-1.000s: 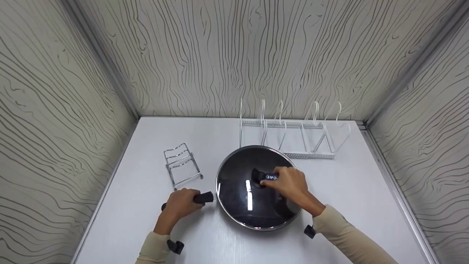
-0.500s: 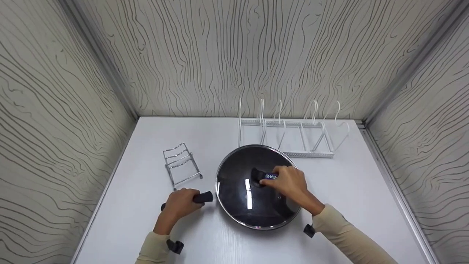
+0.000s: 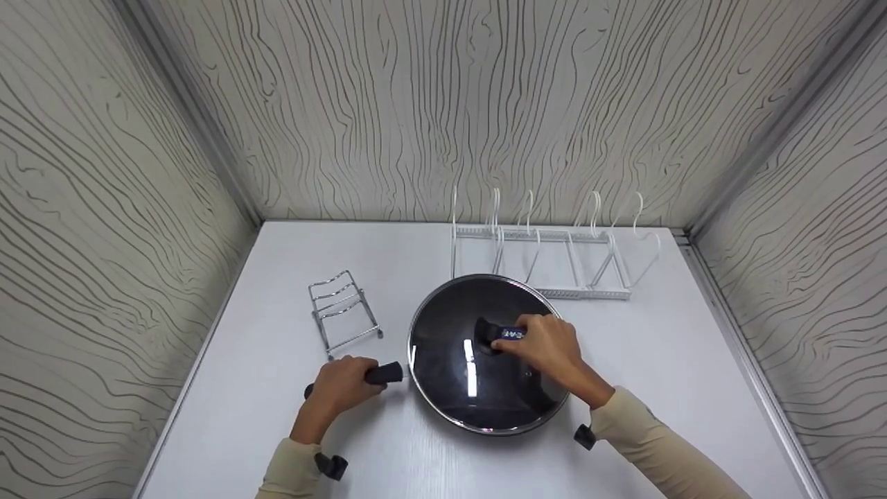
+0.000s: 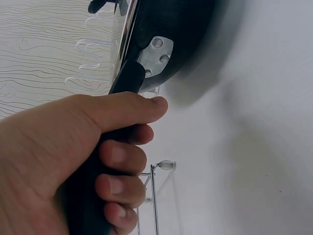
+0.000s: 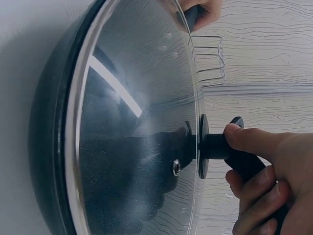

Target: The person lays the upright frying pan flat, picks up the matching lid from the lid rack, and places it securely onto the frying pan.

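A black pan (image 4: 188, 29) stands on the white table, covered by a round glass lid (image 3: 450, 374) with a metal rim. My left hand (image 3: 344, 383) grips the pan's long black handle (image 3: 384, 373); in the left wrist view the fingers curl round it and the thumb lies along it. With my right hand (image 3: 547, 344) I hold the lid's black knob (image 5: 215, 146), fingers and thumb wrapped about it. In the right wrist view the lid sits on the pan's rim. The pan's inside shows only dimly through the glass.
Behind the pan, at the back right, stands a white wire rack (image 3: 582, 294) with upright hoops. A small chrome wire rack (image 3: 346, 312) is to the left, just beyond my left hand. Patterned panels (image 3: 443, 104) wall the table (image 3: 409, 256) at the back and sides.
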A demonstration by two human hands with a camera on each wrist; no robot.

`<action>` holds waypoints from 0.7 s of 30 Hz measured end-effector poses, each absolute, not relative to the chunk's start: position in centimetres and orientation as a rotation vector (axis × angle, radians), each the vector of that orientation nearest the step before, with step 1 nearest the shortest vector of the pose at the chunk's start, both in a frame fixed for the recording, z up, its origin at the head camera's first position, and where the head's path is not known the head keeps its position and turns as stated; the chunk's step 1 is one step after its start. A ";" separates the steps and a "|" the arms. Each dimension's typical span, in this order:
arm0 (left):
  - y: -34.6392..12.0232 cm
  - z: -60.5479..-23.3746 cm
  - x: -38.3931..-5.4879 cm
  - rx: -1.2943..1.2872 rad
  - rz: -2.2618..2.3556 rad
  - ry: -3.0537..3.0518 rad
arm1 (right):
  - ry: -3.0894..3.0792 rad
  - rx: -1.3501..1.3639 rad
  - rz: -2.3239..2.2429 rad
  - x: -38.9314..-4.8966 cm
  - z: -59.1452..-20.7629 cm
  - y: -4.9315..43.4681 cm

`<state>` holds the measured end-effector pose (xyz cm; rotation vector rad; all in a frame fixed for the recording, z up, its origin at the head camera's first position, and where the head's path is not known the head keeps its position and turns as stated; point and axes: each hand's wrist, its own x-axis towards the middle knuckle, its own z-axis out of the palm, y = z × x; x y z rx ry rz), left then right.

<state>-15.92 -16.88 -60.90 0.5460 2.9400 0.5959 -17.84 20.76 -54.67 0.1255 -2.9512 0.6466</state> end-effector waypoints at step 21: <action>-17.0 -60.7 -15.9 0.579 0.578 2.953 | -2.967 0.161 0.617 -17.8 -54.6 20.7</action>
